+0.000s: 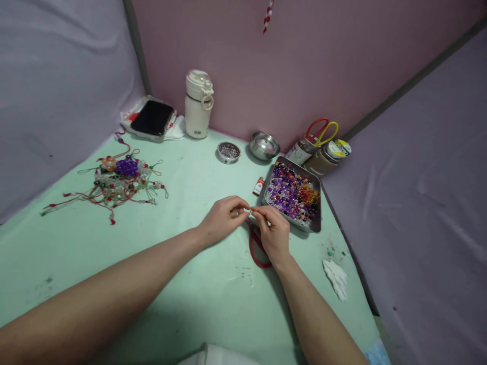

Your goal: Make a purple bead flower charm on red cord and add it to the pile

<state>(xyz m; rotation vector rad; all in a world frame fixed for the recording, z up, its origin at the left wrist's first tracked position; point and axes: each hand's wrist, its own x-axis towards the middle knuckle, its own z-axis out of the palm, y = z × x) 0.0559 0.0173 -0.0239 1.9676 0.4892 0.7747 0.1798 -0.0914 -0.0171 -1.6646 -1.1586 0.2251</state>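
My left hand (225, 220) and my right hand (274, 230) meet fingertip to fingertip above the middle of the table. Both are closed in a pinch around something small and pale, too tiny to name. Partly under my right hand lies a pair of scissors with red handles (251, 253); its blades are mostly hidden. Just beyond my right hand stands a metal tray (318, 223) full of purple, clear, red and dark beads (283, 190), with a yellow thread tangle (309, 195) on its right side. A small red and white box (258, 186) sits left of the tray.
Beaded strings (127, 182) are heaped at the left. Along the back are a phone (153, 117) on a packet, a white bottle (198, 109), a round tin (229, 152), a steel bowl (264, 146) and two jars, one holding scissors (321, 131). A crumpled tissue (335, 279) lies right.
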